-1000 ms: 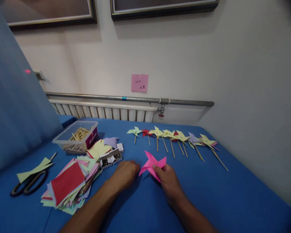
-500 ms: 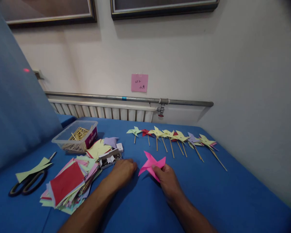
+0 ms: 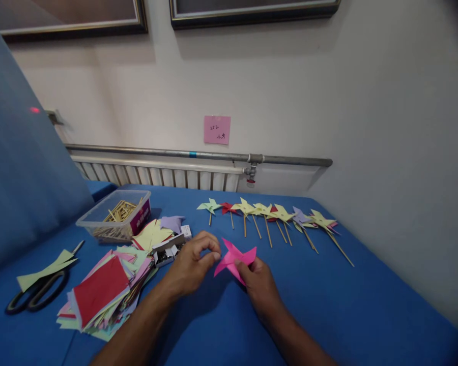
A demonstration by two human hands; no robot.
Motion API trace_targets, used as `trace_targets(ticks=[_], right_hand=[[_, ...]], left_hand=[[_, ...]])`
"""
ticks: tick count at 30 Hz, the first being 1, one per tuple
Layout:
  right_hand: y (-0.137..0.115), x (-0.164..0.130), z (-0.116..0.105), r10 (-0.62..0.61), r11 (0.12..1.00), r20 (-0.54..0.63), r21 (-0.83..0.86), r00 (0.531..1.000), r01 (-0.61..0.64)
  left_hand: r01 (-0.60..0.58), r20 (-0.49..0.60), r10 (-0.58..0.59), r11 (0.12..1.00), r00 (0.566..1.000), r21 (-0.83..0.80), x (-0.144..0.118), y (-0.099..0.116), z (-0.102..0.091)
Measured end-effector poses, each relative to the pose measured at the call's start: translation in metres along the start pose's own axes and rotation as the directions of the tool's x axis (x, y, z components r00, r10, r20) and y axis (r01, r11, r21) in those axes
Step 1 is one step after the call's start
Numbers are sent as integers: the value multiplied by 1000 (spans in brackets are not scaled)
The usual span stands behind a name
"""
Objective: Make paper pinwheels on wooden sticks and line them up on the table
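As the right hand (image 3: 262, 292) pinched a pink star-shaped paper pinwheel (image 3: 231, 257), slippage risked unfolding beside the left hand (image 3: 191, 267), grip unclear.

Handwritten "252" on the pink note (image 3: 217, 130) on the wall (image 3: 290, 91) above the table's (image 3: 347, 310) far edge, characters beneath it not surely legible, white lettering on the plastic box's (image 3: 99, 212) purple label (image 3: 141, 217) too small to read.
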State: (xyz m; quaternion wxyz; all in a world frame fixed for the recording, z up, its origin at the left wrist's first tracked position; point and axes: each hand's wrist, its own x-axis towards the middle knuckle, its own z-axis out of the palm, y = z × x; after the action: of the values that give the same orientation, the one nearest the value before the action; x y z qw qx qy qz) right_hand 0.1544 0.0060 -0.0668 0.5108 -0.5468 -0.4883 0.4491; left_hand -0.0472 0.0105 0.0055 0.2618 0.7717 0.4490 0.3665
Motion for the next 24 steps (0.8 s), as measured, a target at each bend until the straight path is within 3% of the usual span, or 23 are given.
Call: trace_targets(ticks=[2, 10, 24], right_hand=[[-1, -3, 2, -34, 999, 8, 5, 999, 33], [-14, -12, 6, -96, 995, -31, -8, 995, 96], [-19, -15, 6, -92, 994, -17, 58, 996, 93]], left_hand=[[5, 5, -5, 992, 1000, -124, -2, 5, 7], [99, 27, -95, 960, 995, -262, -3, -6, 38], [127, 40, -120, 959, 992, -252, 0, -3, 40]])
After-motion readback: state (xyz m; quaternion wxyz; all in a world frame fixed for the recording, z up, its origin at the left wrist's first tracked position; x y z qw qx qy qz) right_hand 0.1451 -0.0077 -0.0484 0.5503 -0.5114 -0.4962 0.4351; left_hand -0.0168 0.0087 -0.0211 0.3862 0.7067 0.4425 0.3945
